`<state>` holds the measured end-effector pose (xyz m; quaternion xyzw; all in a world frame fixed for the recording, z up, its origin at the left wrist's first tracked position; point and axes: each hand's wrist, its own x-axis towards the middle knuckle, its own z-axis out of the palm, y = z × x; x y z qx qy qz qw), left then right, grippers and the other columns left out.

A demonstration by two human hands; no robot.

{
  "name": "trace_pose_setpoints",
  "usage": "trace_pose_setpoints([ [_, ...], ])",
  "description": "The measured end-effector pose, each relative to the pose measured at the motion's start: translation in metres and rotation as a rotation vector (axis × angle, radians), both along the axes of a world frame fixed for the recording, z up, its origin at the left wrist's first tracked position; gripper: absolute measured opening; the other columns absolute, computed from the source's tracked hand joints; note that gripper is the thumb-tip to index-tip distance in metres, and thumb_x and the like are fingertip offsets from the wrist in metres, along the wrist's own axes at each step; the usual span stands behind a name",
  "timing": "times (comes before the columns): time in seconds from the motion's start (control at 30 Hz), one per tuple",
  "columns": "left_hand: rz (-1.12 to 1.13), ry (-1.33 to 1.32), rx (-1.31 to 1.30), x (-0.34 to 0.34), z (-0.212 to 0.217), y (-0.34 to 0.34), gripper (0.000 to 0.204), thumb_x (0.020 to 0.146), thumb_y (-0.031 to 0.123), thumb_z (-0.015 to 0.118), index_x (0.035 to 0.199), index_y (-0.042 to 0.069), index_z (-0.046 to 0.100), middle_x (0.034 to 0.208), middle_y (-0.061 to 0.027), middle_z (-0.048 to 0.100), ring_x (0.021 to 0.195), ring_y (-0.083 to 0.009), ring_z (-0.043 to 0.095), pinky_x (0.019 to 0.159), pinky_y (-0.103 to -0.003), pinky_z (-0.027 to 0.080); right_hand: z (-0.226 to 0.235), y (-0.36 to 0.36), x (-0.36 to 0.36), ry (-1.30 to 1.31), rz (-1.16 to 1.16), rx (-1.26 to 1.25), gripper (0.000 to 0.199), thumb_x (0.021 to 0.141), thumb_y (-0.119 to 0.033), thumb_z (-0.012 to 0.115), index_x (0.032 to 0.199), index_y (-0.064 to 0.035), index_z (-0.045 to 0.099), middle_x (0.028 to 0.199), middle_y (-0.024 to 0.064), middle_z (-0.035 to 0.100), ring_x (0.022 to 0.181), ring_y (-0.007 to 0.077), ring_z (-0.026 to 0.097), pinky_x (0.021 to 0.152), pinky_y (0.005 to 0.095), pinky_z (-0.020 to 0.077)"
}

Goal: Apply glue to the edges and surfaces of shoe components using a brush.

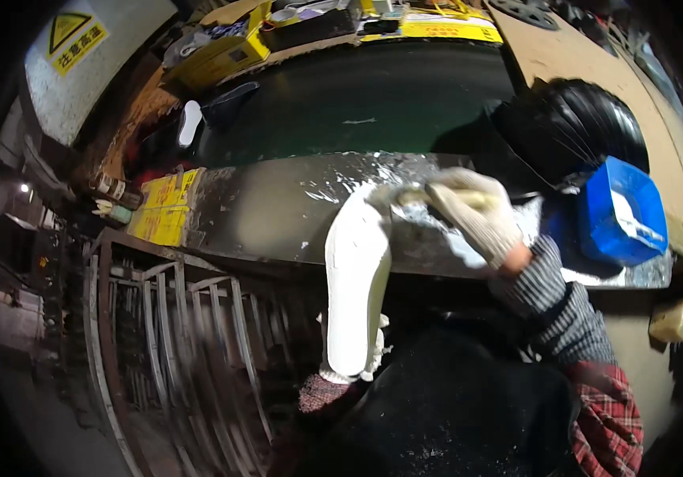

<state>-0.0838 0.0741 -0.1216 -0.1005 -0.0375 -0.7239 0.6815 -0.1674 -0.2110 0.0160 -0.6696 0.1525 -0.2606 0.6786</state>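
Note:
A shoe (355, 286) with its white underside turned up hangs in front of the bench edge, toe pointing away from me. My left hand (376, 359), in a pale glove, is closed round it from beneath near the heel; most of the fingers are hidden under the shoe. A brush (410, 195) is gripped in my gloved right hand (476, 208). Its bristle end meets the right side of the toe. White, wet-looking smears cover the metal bench strip (270, 207) behind the toe.
To the right stands a blue tub (624, 246) with white stuff inside, beside a black plastic-wrapped bulk (572, 123). Beyond the strip runs a dark green belt (317, 103) with another white-bottomed shoe (190, 123) at its left. A metal rack (170, 318) rises at lower left.

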Motion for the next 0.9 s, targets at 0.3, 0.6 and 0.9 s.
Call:
trace_pose_setpoints([
  [0.3, 0.074, 0.054, 0.152, 0.003, -0.017, 0.011, 0.090, 0.085, 0.074, 0.041, 0.149, 0.013, 0.026, 0.138, -0.0253, 0.042, 0.106, -0.0447, 0.059, 0.072, -0.057, 0.056, 0.040, 0.002, 0.013, 0.074, 0.013, -0.094, 0.020, 0.087, -0.023, 0.070, 0.090, -0.0034, 0.069, 0.076, 0.0106, 0.067, 0.068, 0.0216, 0.066, 0.063, 0.0323, 0.0537],
  [0.6, 0.071, 0.288, 0.061, 0.002, 0.015, -0.001, 0.062, 0.097, 0.056, 0.036, 0.146, 0.019, 0.033, 0.142, -0.0231, 0.041, 0.125, -0.0468, 0.046, 0.095, -0.070, 0.039, 0.056, 0.047, 0.011, -0.029, 0.402, -0.097, 0.025, 0.087, -0.025, 0.070, 0.087, -0.0003, 0.068, 0.076, 0.0132, 0.068, 0.068, 0.0179, 0.067, 0.062, 0.0291, 0.0538],
  [0.9, 0.341, -0.044, 0.405, -0.004, 0.032, -0.016, 0.085, 0.094, 0.068, 0.027, 0.149, 0.004, 0.017, 0.147, -0.0252, 0.026, 0.130, -0.0391, 0.040, 0.107, -0.052, 0.038, 0.041, 0.041, -0.066, 0.092, 0.557, -0.371, 0.023, 0.086, -0.020, 0.071, 0.094, 0.0013, 0.067, 0.094, 0.0144, 0.069, 0.085, 0.0240, 0.068, 0.075, 0.0334, 0.0566],
])
